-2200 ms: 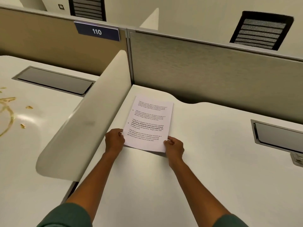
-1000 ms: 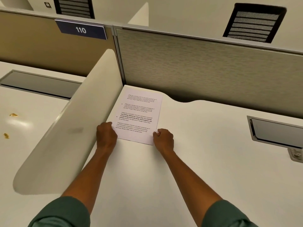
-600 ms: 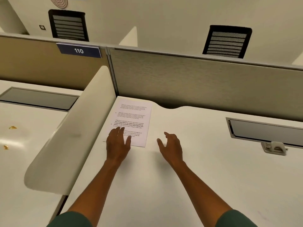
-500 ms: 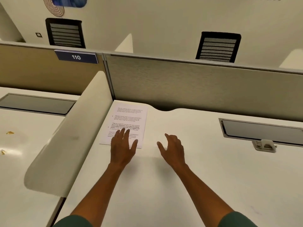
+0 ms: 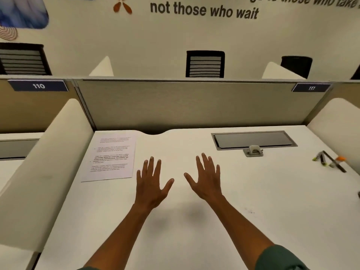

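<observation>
The sheet of paper (image 5: 113, 154) lies flat at the far left corner of the desk (image 5: 194, 240), close beside the white side divider (image 5: 44, 172) and the grey back panel (image 5: 194, 106). Its printed lines are too blurred to read.

Both hands are stretched out over the bare middle of the desk, palms down and holding nothing. The left hand (image 5: 151, 184) has straight, spread fingers and is just to the right of the paper's near right corner, apart from it. The right hand (image 5: 206, 180) is beside it, fingers wide and thumb out. Whether either palm touches the desk cannot be told. A green sleeve (image 5: 280, 258) is cut off at the bottom edge.

Far right, a grey cable hatch (image 5: 253, 140) is set into the desk, with a small metal clip (image 5: 253, 151) at its near edge. Some pens (image 5: 329, 161) lie at the right, smeared and hard to tell apart. The wall lettering (image 5: 204, 10) is cut off at the top and right. Chairs (image 5: 205, 64) beyond the panel show only their backs.
</observation>
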Demonstrator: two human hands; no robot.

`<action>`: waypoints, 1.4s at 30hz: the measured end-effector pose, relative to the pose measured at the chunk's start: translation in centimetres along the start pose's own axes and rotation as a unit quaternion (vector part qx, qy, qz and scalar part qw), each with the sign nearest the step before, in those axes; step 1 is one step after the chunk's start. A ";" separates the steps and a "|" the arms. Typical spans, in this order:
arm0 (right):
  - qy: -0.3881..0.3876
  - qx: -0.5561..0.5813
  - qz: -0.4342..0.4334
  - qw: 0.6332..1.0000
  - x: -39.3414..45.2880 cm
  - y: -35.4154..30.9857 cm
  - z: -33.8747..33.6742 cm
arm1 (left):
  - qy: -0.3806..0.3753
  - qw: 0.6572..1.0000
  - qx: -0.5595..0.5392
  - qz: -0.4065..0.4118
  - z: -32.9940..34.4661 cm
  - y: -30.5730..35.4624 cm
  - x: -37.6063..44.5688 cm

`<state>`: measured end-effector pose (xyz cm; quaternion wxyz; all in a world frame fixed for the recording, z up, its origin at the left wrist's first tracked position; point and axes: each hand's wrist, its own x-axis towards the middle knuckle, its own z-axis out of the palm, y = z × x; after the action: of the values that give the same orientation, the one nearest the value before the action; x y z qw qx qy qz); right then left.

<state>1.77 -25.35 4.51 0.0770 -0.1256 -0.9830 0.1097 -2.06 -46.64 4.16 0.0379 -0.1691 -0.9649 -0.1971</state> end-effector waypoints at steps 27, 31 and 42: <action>-0.042 -0.010 0.059 0.997 -8.5 31.5 -5.0 | -0.073 0.997 -0.018 -0.005 12.6 25.1 -5.9; -0.081 0.011 0.028 0.996 -8.5 34.6 -4.5 | -0.092 0.992 -0.041 -0.072 14.6 27.8 -8.0; -0.132 0.062 -0.049 0.988 -9.0 34.1 -1.1 | -0.155 0.981 -0.078 -0.092 17.1 28.7 -11.2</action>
<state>18.45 4.72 -3.55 -0.0409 -0.0566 -0.9808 0.1823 18.17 -18.60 -2.61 -0.1438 -0.1109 -0.9522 -0.2456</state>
